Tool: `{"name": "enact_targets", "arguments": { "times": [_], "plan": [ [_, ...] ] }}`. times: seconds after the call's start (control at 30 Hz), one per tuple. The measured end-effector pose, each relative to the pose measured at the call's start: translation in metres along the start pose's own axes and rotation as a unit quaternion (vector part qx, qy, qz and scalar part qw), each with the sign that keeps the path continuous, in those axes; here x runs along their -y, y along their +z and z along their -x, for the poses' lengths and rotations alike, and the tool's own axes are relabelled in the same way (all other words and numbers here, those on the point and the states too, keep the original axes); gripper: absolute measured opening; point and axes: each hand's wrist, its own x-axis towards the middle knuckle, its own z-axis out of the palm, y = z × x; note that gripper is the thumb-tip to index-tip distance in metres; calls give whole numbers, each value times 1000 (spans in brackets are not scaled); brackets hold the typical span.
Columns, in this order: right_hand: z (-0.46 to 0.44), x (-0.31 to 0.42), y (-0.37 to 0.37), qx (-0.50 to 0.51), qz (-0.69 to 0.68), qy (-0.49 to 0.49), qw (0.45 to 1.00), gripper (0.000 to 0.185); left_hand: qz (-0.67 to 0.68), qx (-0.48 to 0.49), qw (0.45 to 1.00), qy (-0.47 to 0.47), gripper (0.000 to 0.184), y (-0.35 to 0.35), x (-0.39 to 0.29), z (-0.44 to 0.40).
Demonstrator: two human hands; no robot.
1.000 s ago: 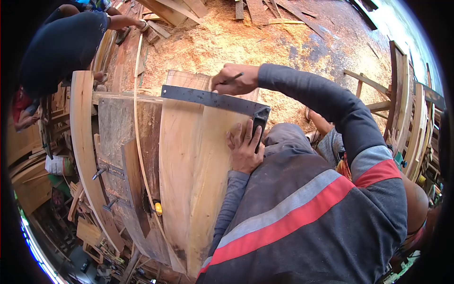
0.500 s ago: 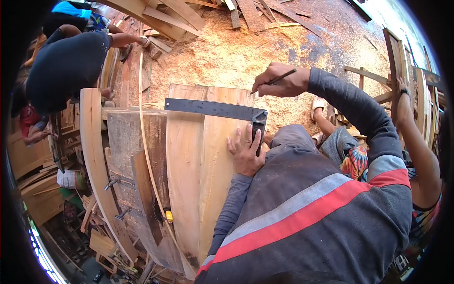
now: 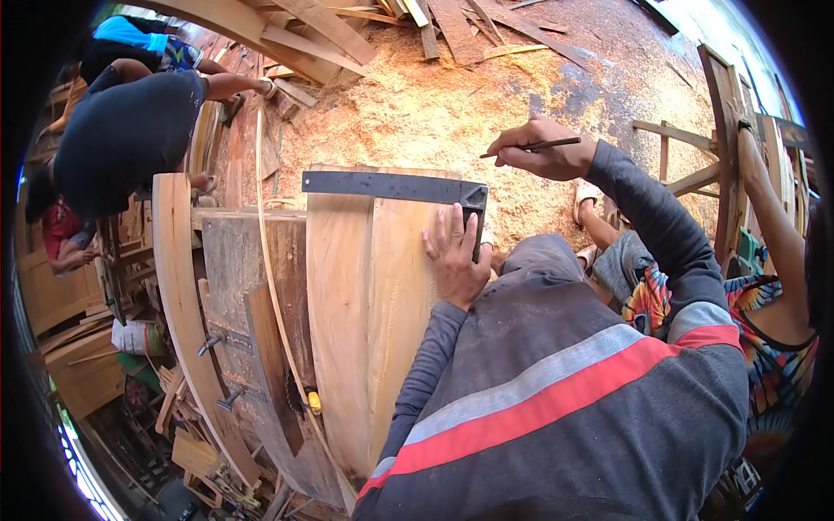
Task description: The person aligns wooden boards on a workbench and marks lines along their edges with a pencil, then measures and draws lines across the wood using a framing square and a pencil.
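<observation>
My left hand (image 3: 460,265) rests on the dark handle of a try square (image 3: 382,185), with its fingers over the stock and its thumb hidden. The square's long blade lies across two pale wooden boards (image 3: 339,295) side by side, close to their far end. My right hand (image 3: 549,148) pinches a dark pencil (image 3: 556,143). It is raised beyond the boards' far right corner, and the pencil tip is apart from the wood.
A worn workbench (image 3: 239,252) with metal clamps (image 3: 213,341) lies left of the boards. A long plank (image 3: 178,260) and a thin strip (image 3: 271,286) run along it. A yellow tape measure (image 3: 314,402) sits nearby. Sawdust (image 3: 400,113) covers the floor. Other people are at left and right.
The try square and my left hand have shifted toward the boards' far end. My right hand has drawn away to the right with the pencil, off the wood.
</observation>
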Motion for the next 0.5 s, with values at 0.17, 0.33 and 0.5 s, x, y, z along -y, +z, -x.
{"name": "enact_targets", "arguments": {
  "times": [0.17, 0.33, 0.5],
  "plan": [
    [13, -7, 0, -29, -11, 18, 999, 32, 1, -6, 1000, 0, 60, 1, 1, 1],
    [15, -2, -1, -35, -12, 17, 999, 34, 2, -2, 1000, 13, 62, 3, 2, 4],
    [6, -2, -1, -26, -15, 9, 1000, 33, 3, 8, 1000, 16, 64, 4, 5, 5]
  ]
}}
